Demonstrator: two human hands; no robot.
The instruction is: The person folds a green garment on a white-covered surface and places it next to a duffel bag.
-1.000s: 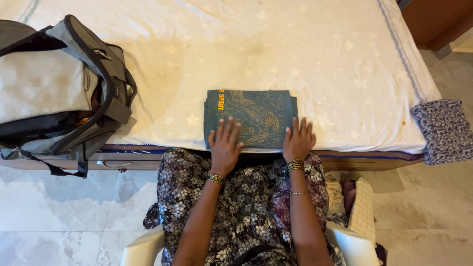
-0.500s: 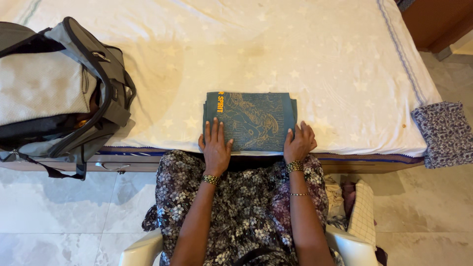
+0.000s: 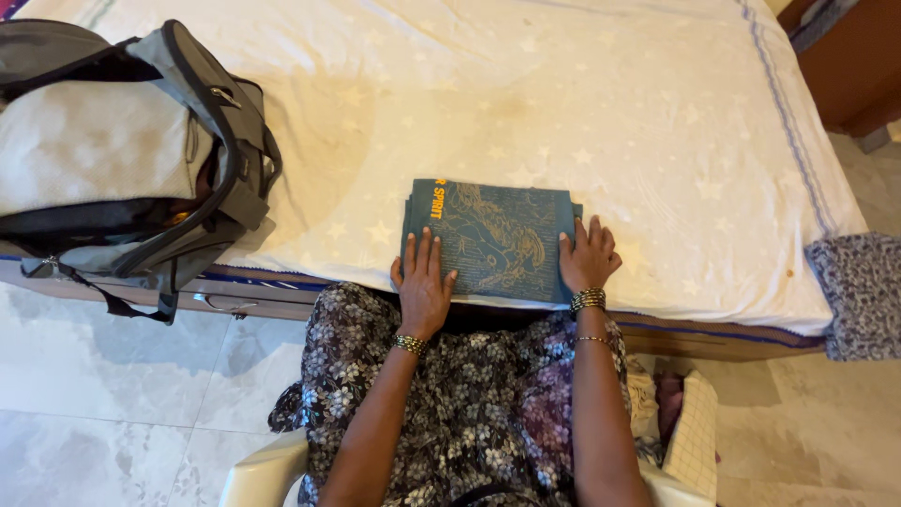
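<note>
**Q:** What lies farthest left of the folded garment?

**A:** A grey backpack [image 3: 131, 160], unzipped and lying on its side at the bed's near edge, pale mesh padding facing up, one strap hanging toward the marble floor [image 3: 113, 385].

**Q:** And the garment itself?

**A:** A folded teal T-shirt [image 3: 490, 239] lies flat on the cream star-patterned bedsheet [image 3: 638, 113], at the near edge of the bed. Yellow lettering runs down its left border, beside a gold line drawing that fills the panel.

**Q:** The hands?

**A:** The left hand [image 3: 422, 277] lies flat, fingers spread and extended, on the shirt's near-left corner, pressing rather than gripping. The right hand [image 3: 588, 255] rests at the shirt's right edge, fingers curled lightly against the fold; whether it pinches the cloth cannot be told. Both wrists wear beaded bangles.

**Q:** Right of the shirt?

**A:** A blue floral cloth [image 3: 859, 291] hangs at the bed's right corner. Below the shirt, a seated person in a floral dress [image 3: 469, 394] occupies a white plastic chair [image 3: 272, 474], with a checked cloth [image 3: 693, 427] just to the right.
</note>
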